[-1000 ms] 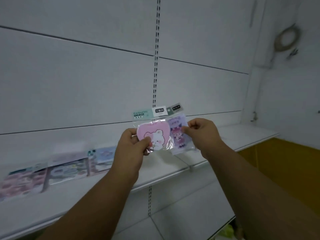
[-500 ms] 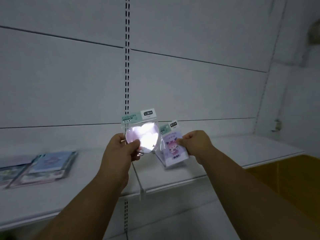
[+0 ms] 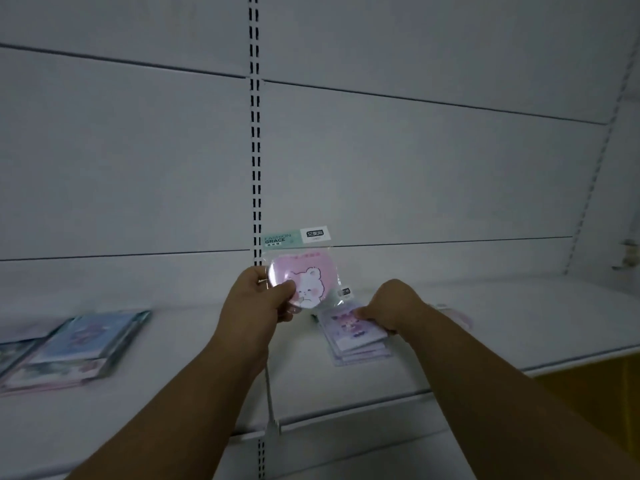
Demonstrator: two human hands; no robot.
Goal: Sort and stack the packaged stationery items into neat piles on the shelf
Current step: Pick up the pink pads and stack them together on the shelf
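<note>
- Shelf [image 3: 485,327]: white, runs across the lower half of the frame; slotted upright [image 3: 255,168] at centre.
- Left hand [image 3: 258,303]: raised at centre frame, fingers and thumb pinching the pink heart packet [image 3: 304,282] by its lower left edge. Packet upright, header card on top, clear of the shelf.
- Right hand [image 3: 391,306]: lower, right of centre, fingers curled onto the near right edge of the purple packet [image 3: 353,329]. That packet lies flat on a small pile of like packets [image 3: 360,351]; whether it has been released cannot be told.
- Key relation: pile sits directly below and slightly right of the heart packet, long axis running from upper left to lower right. Right hand is the nearer to it.
- Judgement: purple packet is being squared onto its pile; heart packet differs and likely needs its own spot.
- Blue packets [image 3: 79,344]: separate pile, lower left, blurred.
</note>
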